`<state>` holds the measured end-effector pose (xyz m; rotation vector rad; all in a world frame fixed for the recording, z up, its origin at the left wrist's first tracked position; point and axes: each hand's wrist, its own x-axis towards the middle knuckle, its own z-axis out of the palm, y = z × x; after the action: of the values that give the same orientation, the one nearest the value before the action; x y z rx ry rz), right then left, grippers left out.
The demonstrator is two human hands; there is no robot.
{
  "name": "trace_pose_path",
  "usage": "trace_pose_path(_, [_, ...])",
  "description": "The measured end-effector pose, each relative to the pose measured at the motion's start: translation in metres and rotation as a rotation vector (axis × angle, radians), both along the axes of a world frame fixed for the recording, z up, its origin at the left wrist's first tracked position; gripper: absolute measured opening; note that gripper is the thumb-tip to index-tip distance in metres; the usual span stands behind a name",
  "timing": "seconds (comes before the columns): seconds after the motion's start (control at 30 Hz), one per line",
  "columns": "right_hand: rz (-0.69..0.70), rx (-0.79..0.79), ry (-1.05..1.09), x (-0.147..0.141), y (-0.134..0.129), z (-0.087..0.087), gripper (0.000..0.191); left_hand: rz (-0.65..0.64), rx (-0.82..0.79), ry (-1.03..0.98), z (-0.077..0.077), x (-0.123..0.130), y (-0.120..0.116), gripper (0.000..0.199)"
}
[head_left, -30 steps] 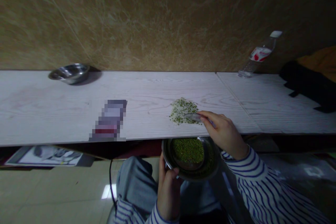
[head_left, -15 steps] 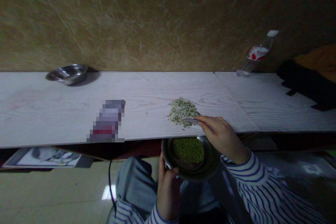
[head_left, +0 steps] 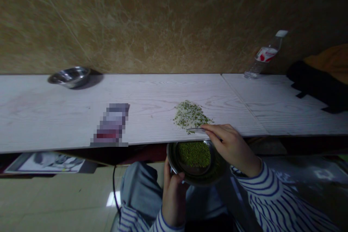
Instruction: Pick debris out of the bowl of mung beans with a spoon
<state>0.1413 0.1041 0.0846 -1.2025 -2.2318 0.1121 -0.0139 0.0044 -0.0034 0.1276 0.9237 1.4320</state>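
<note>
A loose pile of white grains mixed with green beans [head_left: 189, 114] lies near the front edge of the white wood-grain table [head_left: 152, 90]. My right hand [head_left: 230, 145] is closed on what looks like a metal spoon [head_left: 194, 130], whose thin end is at the near edge of the pile. Below the table edge, my left hand [head_left: 175, 192] grips the rim of a steel bowl [head_left: 174, 161], fingers outside and thumb at the rim. Green beans [head_left: 194, 153], likely mung beans, lie inside it. My right hand and sleeve cover the bowl's right side.
Another steel bowl [head_left: 70, 77] stands at the back left by the wall. A blurred-out flat item [head_left: 111, 125] lies left of the pile. At the back right are a plastic bottle [head_left: 265, 56] and a dark bag or cloth [head_left: 318, 87]. An open drawer [head_left: 51, 163] is below the table.
My right hand has moved slightly down toward the table edge with the spoon. Some beans now spread at the pile's right side. My left hand and the bowl have hardly moved.
</note>
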Motion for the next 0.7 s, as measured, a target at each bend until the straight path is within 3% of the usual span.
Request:
trace_pose_path(0.23, [-0.050,0.013,0.003,0.010,-0.002,-0.002,0.024,-0.012,-0.023,0.015,0.001,0.000,0.001,0.073])
trace_pose_path(0.47, [-0.009,0.000,-0.016,0.010,-0.012,-0.001,0.023,-0.033,-0.008,-0.003,-0.002,0.000,0.000,0.072])
trace_pose_path(0.7, [-0.046,0.007,-0.001,0.010,0.002,-0.007,0.023,-0.011,-0.004,0.012,0.003,0.001,0.000,0.074])
